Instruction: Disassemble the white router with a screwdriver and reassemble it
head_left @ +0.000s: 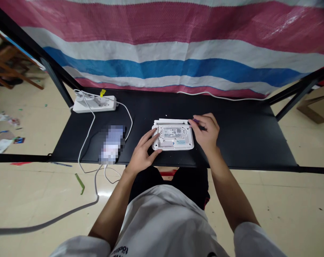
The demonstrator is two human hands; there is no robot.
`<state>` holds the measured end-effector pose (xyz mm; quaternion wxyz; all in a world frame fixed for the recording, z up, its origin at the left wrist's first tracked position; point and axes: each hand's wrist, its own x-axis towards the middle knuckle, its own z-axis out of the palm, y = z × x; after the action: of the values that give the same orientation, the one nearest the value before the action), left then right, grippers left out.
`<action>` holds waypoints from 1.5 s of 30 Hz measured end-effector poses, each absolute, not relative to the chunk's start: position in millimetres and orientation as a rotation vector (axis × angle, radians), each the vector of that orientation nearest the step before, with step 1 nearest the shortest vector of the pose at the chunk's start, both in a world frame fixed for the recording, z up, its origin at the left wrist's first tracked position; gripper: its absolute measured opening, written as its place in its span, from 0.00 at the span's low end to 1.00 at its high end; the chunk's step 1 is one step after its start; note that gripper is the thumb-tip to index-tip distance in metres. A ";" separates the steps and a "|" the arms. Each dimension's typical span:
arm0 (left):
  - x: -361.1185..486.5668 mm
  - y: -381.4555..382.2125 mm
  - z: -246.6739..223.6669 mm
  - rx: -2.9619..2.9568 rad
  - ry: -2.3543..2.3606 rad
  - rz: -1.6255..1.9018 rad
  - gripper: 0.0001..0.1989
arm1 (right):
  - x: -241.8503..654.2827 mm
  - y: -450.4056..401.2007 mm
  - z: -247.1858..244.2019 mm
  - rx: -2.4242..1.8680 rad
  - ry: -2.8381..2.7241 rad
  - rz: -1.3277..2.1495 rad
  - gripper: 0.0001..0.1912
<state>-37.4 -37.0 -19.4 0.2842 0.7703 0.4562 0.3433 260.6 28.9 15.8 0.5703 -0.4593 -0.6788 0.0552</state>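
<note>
A white router (173, 135) lies upside down on the black table (244, 142), showing its vented underside, a printed label and folded antennas along the far edge. My left hand (142, 148) grips its near left side, fingers spread across the corner. My right hand (206, 130) is at the router's right end, with fingers pinched on a small purple object (196, 121), which they mostly hide.
A white power strip (94, 104) with plugs and white cables sits at the table's back left. A pixelated, unreadable flat object (112, 144) lies left of the router. A striped tarp (162, 53) hangs behind the table. Paper scraps litter the floor (22, 185) to the left.
</note>
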 end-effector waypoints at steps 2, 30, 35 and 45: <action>-37.6 -36.8 -19.7 2.063 1.217 0.918 0.33 | 260.5 29.8 18.7 -1.081 -1.613 0.084 0.10; -37.4 -35.7 -18.8 2.046 1.210 0.933 0.32 | 271.7 33.0 7.6 -1.080 -1.585 0.250 0.16; -37.1 -36.0 -17.2 2.045 1.208 0.930 0.32 | 266.0 29.6 12.3 -1.022 -1.672 0.391 0.15; -37.6 -35.6 -18.5 2.047 1.204 0.934 0.32 | 267.9 27.9 17.9 -1.013 -1.676 0.478 0.15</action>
<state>-37.6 -35.6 -18.5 0.2905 0.7676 0.4516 0.3500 267.9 27.9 17.9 0.5336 -0.4248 -0.7032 0.2005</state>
